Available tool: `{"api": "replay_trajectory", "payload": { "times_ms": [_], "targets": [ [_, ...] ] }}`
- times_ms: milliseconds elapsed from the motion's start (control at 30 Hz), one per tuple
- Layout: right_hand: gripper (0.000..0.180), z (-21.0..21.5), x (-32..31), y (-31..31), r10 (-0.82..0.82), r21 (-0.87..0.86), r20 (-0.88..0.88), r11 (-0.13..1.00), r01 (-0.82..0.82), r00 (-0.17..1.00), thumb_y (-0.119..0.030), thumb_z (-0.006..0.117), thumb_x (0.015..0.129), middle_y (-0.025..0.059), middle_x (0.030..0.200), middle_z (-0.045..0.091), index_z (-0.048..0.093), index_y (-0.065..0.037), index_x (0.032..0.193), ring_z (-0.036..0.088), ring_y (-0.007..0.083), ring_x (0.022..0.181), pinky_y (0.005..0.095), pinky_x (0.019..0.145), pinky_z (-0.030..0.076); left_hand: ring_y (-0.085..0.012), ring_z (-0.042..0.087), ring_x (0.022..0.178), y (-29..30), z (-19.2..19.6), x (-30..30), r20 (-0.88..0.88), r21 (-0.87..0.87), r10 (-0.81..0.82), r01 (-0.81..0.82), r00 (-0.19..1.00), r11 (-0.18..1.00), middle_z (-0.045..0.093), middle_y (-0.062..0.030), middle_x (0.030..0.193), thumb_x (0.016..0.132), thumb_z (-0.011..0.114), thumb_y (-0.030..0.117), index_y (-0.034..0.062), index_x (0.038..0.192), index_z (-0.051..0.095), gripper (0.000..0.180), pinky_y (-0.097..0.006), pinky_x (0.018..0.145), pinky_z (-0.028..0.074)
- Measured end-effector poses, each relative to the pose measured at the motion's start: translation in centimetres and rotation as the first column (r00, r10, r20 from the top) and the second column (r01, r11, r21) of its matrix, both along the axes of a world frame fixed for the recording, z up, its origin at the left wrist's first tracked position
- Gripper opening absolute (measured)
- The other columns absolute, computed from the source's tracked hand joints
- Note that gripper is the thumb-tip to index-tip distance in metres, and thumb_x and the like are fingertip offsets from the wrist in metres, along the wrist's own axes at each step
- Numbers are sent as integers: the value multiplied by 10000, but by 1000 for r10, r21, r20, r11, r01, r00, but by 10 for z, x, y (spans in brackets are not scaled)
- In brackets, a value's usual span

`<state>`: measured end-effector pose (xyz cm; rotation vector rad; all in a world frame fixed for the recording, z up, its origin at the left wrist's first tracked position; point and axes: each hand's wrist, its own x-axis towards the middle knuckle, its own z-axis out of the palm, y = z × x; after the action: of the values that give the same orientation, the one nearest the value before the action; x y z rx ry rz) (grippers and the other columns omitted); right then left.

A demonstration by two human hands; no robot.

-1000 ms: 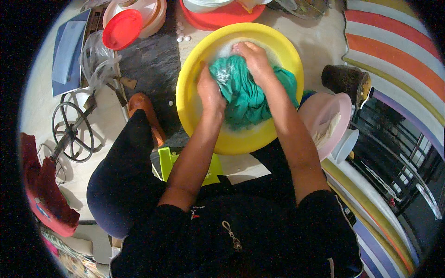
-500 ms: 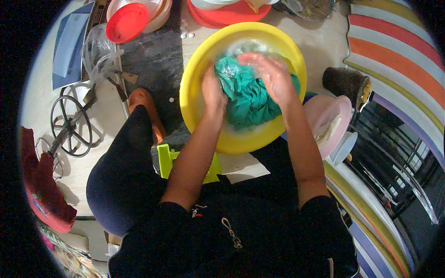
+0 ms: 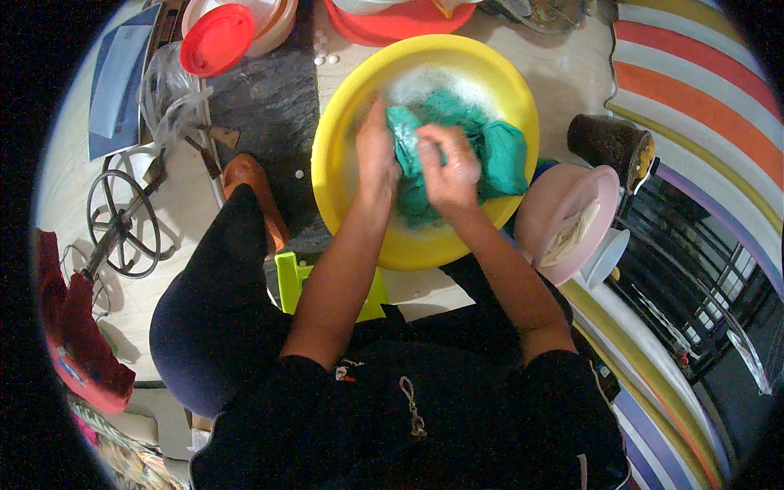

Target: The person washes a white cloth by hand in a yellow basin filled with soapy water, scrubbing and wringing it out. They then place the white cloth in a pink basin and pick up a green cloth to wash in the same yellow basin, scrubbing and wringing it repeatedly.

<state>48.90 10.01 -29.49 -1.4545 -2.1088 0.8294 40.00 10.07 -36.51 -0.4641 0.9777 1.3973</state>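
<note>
A wet green cloth (image 3: 505, 159) lies bunched in a round yellow basin (image 3: 325, 175) with white suds (image 3: 408, 82) along its far side. My left hand (image 3: 377, 151) grips the cloth's left part, its fingers partly hidden and a little blurred. Beside it, my right hand (image 3: 451, 167) is closed in a fist on the soapy fold between the two hands. On the right, the rest of the cloth spreads in loose folds against the basin's inner wall.
A pink tub (image 3: 600, 220) with pale cloth inside stands right of the basin, near a dark pot (image 3: 600, 147). Beyond the basin are a red tub (image 3: 359, 28) and a red lid (image 3: 216, 41). A lime-green stool (image 3: 287, 282) is close before me.
My right hand has moved left and nearer to me, from spread over the cloth to a closed fist. The cloth's right part is now uncovered. My left hand stays nearly in place.
</note>
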Motion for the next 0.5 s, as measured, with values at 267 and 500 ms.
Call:
{"api": "replay_trajectory", "payload": {
  "times_ms": [267,500],
  "targets": [
    [342,-26,-16,27,-268,-193,84,941,279,960,-260,476,867,136,556,417,418,-10,640,375,232,519,361,541,377,-141,516,737,-2,-6,18,-657,-92,-440,515,612,852,609,-89,758,891,462,256,-65,916,560,337,-315,675,424],
    [359,-38,1,53,-339,-291,100,889,353,935,-280,432,894,164,614,526,508,16,706,513,266,556,353,567,411,-307,582,742,-2,6,28,-765,43,-294,501,573,865,581,-233,776,859,420,199,-40,870,587,292,-366,695,457]
  ]
}}
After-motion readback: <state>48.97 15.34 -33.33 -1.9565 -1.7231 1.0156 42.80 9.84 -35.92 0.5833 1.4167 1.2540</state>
